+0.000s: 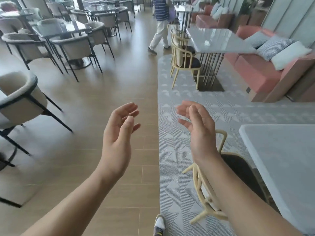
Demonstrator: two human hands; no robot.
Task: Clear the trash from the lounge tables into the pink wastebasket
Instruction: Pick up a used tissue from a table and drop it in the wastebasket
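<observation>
A small crumpled white scrap (207, 43) is seen lying on the far grey table (226, 36), toward its front edge and well apart from both hands. The scrap is blurred, so its material cannot be told. A cream wire chair (180, 53) is drawn up at the left side of that table, and a pink sofa (255, 70) with pale cushions (274, 46) is set behind it on the right.

The left hand (117, 133) and the right hand (199, 128) are held up in mid-air in front of the body, palms turned toward each other. The fingers of both are loosely spread and only slightly bent, and nothing is held in either. The left hand is seen over the wooden floor (102, 99), the right over the patterned grey carpet (179, 99).

Under the right forearm a second cream chair (201, 188) is seen, pushed in beside the near grey table (281, 159) at the lower right. A shoe (160, 223) is planted at the carpet's edge at the bottom. Upholstered armchairs (73, 46) around dark tables are grouped on the left, and a person in a striped shirt (160, 12) is seen farther back
</observation>
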